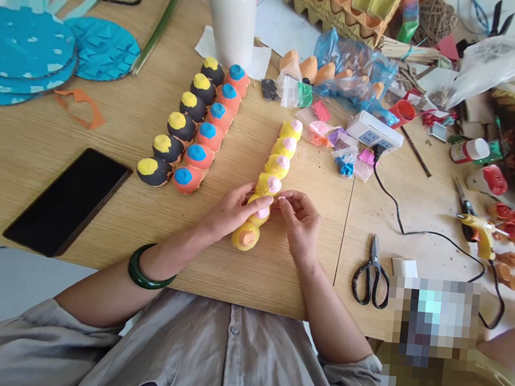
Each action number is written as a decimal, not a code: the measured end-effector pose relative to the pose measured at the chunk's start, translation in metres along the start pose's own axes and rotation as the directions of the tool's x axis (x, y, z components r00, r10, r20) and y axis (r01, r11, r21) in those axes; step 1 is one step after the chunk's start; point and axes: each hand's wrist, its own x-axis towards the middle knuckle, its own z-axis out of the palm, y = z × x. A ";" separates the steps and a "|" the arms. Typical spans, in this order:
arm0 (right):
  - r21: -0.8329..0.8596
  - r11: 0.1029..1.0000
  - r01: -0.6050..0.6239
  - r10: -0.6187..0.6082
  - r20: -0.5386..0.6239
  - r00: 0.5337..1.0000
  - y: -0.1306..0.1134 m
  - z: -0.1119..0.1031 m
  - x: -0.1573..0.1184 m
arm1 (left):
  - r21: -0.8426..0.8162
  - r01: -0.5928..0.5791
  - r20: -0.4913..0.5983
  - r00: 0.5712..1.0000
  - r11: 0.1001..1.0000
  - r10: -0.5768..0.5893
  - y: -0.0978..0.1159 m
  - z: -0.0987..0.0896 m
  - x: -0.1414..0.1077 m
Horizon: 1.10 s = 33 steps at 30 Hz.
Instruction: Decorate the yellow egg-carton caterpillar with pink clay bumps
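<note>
Snugly, the left hand (233, 211) is clamped round a yellow egg-carton strip (276, 169), a knobbly row of 6 rounded cups slanting over the wood-grain tabletop (277, 282); 5 wear soft pink caps, and the nearest shows a rough orange tip. With thumb and forefinger together, the right hand (303, 226) pinches a tiny pale pink dab (281, 198) just beside the strip; whether it touches is unclear.

To the left lie 2 matte rows of 6 domes: a black strip (182, 128) with yellow caps and an orange strip (216, 130) with flat blue discs. Beyond them stands a smooth white tumbler (230, 25). Thin clear plastic packets (344, 166) hold doughy pink, purple and blue lumps near a white power strip (371, 129). Farther back, moulded egg trays (310, 5), yellow outside, show orange hollows, beside a crinkled blue plastic bag (339, 53).
</note>
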 end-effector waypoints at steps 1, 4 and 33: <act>0.005 1.000 -0.009 0.009 -0.002 1.000 0.001 0.000 0.000 | 0.070 -0.027 0.011 1.000 0.997 0.026 0.002 -0.002 -0.001; 0.036 0.999 -0.018 0.018 -0.004 1.000 0.001 0.000 0.002 | 0.255 -0.106 0.010 0.994 0.961 0.107 0.009 -0.005 -0.004; 0.166 0.962 -0.218 0.156 0.324 0.933 -0.013 -0.002 -0.001 | 0.627 -0.568 0.070 0.723 0.533 0.687 0.013 -0.004 -0.010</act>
